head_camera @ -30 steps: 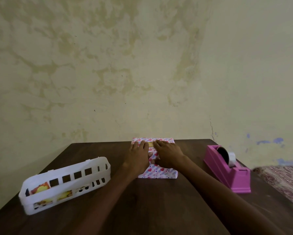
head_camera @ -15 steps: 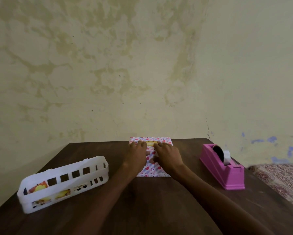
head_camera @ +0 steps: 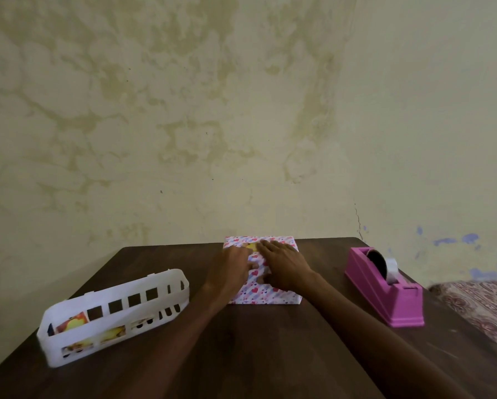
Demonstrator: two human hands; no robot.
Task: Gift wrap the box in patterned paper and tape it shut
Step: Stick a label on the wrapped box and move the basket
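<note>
I judge this to be the smoothing step: the box [head_camera: 266, 295] sits at the far middle of the worktop [head_camera: 256, 355], its far side close to the wall [head_camera: 241, 110], and the heart-print paper [head_camera: 270, 300] covers all I can see of it. My left hand [head_camera: 231, 269] and right hand [head_camera: 284, 264] both lie palm down on its top, side by side, fingers stretched toward the far edge and gripping nothing, pressing the paper flat. Between the fingertips at the far end shows a small yellow patch [head_camera: 250, 246]; I cannot tell whether it is tape, a flap's underside or bare box. So the wrap looks nearly closed on top, but I cannot see the far face or the ends well enough to call it sealed. The next move, as I read it, calls for one hand to keep the fold pinned while the other goes right for the pink dispenser [head_camera: 385, 289], where the tape [head_camera: 391, 269] sits on its roll, well apart from the box. Pulling a strip one-handed may drag the dispenser, and lifting both hands may let the fold spring open. To the left, near me, a white basket [head_camera: 50, 341] holds some picture-printed packets, off my reach path. A patterned cloth [head_camera: 483, 300] lies beyond the worktop's right edge. Nothing stands between the box and the dispenser.
</note>
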